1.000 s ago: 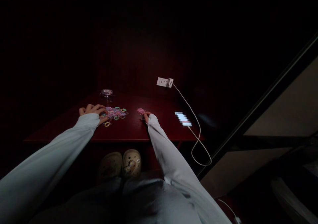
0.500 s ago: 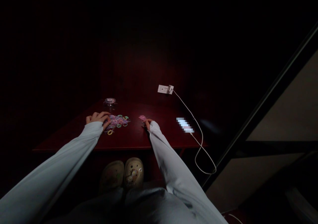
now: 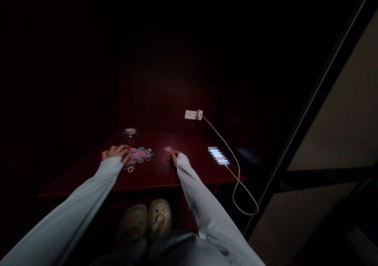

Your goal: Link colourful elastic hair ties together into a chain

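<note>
A loose pile of small coloured hair ties [image 3: 141, 155], mostly pink and purple with some green and yellow rings, lies on the dark red table [image 3: 106, 179]. My left hand [image 3: 115, 152] rests at the pile's left edge, fingers stretched apart and touching it. One yellow ring [image 3: 130, 169] sits at the near side. To the right is a smaller cluster of pink hair ties [image 3: 168, 149]. My right hand [image 3: 174, 156] is at its near edge, with fingers bent together; what is between them is too small to make out.
A round clear container [image 3: 130, 132] stands at the back left. To the right a lit phone [image 3: 218, 156] is joined by a white cable [image 3: 238, 167] to a charger in a wall socket [image 3: 191, 115]. The cable loops over the table's right edge. Clogs [image 3: 159, 218] are below.
The view has tilted up slightly, so the table and things on it appear lower. Both hands stay at the same two piles, with little visible movement.
</note>
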Tool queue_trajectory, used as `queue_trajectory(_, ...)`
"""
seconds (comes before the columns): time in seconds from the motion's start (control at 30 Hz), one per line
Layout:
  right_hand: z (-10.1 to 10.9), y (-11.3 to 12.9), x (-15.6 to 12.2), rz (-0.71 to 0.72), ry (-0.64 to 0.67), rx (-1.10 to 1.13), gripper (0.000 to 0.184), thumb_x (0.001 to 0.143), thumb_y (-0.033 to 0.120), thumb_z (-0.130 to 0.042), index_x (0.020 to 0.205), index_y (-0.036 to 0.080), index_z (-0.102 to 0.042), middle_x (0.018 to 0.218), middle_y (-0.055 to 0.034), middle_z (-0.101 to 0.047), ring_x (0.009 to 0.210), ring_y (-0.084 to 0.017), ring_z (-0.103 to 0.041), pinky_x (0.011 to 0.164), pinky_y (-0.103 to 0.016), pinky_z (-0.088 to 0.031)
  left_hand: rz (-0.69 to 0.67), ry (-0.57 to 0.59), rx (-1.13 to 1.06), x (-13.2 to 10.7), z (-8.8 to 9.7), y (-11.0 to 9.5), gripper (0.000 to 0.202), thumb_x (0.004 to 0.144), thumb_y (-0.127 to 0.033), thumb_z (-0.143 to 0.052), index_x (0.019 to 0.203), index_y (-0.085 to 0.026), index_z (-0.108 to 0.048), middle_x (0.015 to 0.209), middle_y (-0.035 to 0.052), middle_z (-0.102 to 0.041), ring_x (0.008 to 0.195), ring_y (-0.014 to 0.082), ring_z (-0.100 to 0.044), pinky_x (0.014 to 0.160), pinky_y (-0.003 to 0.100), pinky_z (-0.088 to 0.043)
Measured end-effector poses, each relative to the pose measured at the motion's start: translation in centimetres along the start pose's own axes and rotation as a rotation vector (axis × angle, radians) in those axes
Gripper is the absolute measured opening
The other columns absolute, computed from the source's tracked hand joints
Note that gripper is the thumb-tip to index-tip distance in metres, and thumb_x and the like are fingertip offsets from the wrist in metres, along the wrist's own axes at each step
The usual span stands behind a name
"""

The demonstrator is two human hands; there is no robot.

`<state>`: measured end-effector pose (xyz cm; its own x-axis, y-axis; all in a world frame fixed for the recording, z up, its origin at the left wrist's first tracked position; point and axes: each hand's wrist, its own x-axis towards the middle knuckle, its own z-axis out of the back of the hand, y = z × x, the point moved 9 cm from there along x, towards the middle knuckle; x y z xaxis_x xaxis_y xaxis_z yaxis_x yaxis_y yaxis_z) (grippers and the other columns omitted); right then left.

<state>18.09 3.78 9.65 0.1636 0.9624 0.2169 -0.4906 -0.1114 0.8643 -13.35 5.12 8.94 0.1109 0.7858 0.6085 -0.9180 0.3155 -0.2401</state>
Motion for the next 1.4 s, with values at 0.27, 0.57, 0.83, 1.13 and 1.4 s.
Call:
queue_trajectory(0.27, 0.3, 0.4, -0.4, 0.009, -0.018, 0.002, 0.025, 0.098, 0.021, -0.063, 0.075, 0.02, -0.074, 0.073, -0.0034, -0.078, 0.079, -0.019, -0.076, 0.073, -0.023, -0.059, 0.083, -0.022, -0.061, 0.5, -0.4, 2.1, 0.03, 0.104, -0.041, -0.054, 0.101, -0.027, -0.08, 0.137, 0.01, -0.077, 0.12, 0.0352, -0.06, 0.096, 0.049, -0.037)
queue_trajectory(0.57, 0.2, 0.2, -0.2, 0.031, 0.026, -0.038, 0.024, 0.1, 0.02, -0.063, 0.083, 0.021, -0.078, 0.086, -0.0027, -0.083, 0.087, -0.018, -0.079, 0.08, -0.022, -0.058, 0.273, -0.047, -0.126, -0.1, 1.4, 3.6, 0.037, 0.107, -0.046, -0.047, 0.113, -0.025, -0.076, 0.14, 0.012, -0.075, 0.125, 0.0351, -0.062, 0.095, 0.047, -0.037)
queue_trajectory(0.83, -0.3, -0.1, -0.2, 0.011, 0.032, -0.012, 0.029, 0.102, 0.018, -0.056, 0.082, 0.021, -0.077, 0.08, -0.001, -0.08, 0.082, -0.016, -0.076, 0.076, -0.02, -0.054, 0.153, -0.067, -0.086, -0.9, 2.9, -0.5, 0.048, 0.113, -0.043, -0.034, 0.123, -0.025, -0.077, 0.144, 0.0121, -0.075, 0.121, 0.0326, -0.062, 0.096, 0.05, -0.034)
queue_trajectory(1.13, -1.0, -0.6, 0.6, 0.034, 0.064, 0.01, 0.028, 0.103, 0.019, -0.058, 0.083, 0.02, -0.077, 0.074, -0.001, -0.078, 0.08, -0.016, -0.076, 0.075, -0.02, -0.056, -0.137, 0.108, -0.012, -0.5, 2.2, -1.5, 0.032, 0.103, -0.04, -0.054, 0.112, -0.034, -0.084, 0.143, 0.006, -0.076, 0.123, 0.0352, -0.058, 0.102, 0.053, -0.031)
queue_trajectory(1.4, -1.4, -1.3, 1.0, 0.087, 0.08, 0.003, 0.029, 0.104, 0.018, -0.057, 0.087, 0.02, -0.081, 0.08, -0.0019, -0.081, 0.08, -0.016, -0.076, 0.075, -0.02, -0.056, -0.246, 0.262, -0.011, 1.6, 0.2, -0.3, 0.02, 0.094, -0.044, -0.067, 0.096, -0.037, -0.085, 0.14, 0.0036, -0.079, 0.119, 0.0339, -0.058, 0.1, 0.051, -0.035)
